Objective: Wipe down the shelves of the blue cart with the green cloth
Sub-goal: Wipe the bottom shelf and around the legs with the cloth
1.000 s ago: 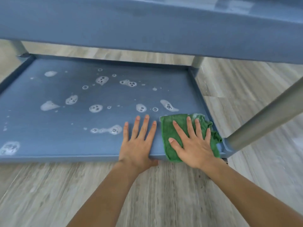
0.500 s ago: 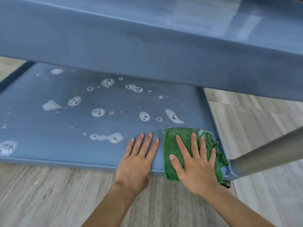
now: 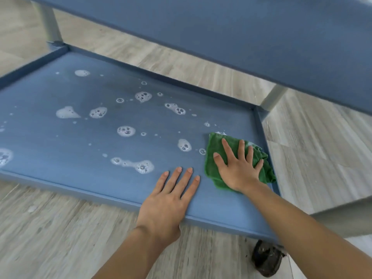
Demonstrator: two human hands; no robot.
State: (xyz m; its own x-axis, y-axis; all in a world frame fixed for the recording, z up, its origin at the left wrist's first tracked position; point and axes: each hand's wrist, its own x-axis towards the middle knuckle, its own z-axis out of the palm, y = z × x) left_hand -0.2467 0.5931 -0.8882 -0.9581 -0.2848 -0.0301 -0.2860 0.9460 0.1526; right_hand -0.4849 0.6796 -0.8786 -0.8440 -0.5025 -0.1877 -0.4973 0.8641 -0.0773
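**Flat palm, fingers fanned: cloth pinned at the shelf's right corner**

The right hand (image 3: pixel 239 168) lies spread flat on the green cloth (image 3: pixel 213 143), fingers straight and wide, pressing it down, not pinching it. The left hand (image 3: pixel 167 200) is flat too, fingers together, resting on the front edge of the lower shelf (image 3: pixel 60 150) just beside the cloth.

The cloth sits in the near-right corner of that shelf, its bunched right side up against the rim. A bit of foam touches its far edge.

It looks soft, light and limp, and probably damp. It folds and ruffles under the palm, so I judge it would crumple if pushed from one edge. The best hold is what we see here: a broad palm over the middle, so that it slides as one pad. The wet shelf should let it glide easily.

Now the count. One cloth, two hands. Two shelves are in view, the lower one and the upper shelf (image 3: pixel 221 27) overhead. One caster (image 3: pixel 265 258) shows below the corner. About nine larger foam patches (image 3: pixel 126 130) are on the shelf, plus many specks.
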